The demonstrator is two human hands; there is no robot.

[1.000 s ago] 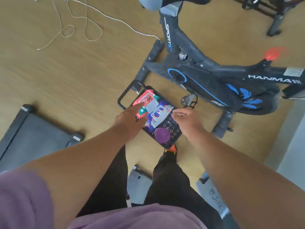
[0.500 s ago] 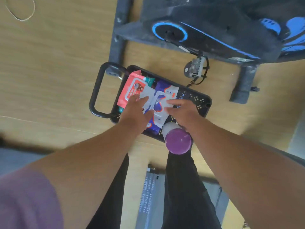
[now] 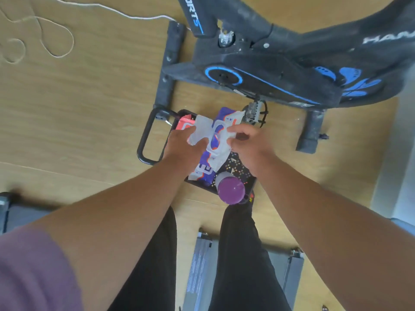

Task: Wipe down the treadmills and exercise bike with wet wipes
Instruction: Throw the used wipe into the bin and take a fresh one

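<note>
The left hand [image 3: 183, 145] gripped the purple-and-white wet wipes pack [image 3: 214, 140] along its left side, fingers curled round the raised lid flap. The right hand [image 3: 246, 142] pinched a white wipe [image 3: 231, 134] at the pack's opening, fingers curled on it. The pack was held above a black basket [image 3: 249, 179] standing on the wooden floor [image 3: 89, 97]. A red pack [image 3: 183, 125] lay in the basket's far end, partly hidden. A purple-capped bottle [image 3: 231, 190] stood upright at the basket's near corner. The exercise bike [image 3: 269, 70], black with blue trim, stood just beyond the basket. Part of a treadmill [image 3: 199, 265] showed beneath the person's legs. A white cord [image 3: 56, 25] lay looped on the floor.
</note>
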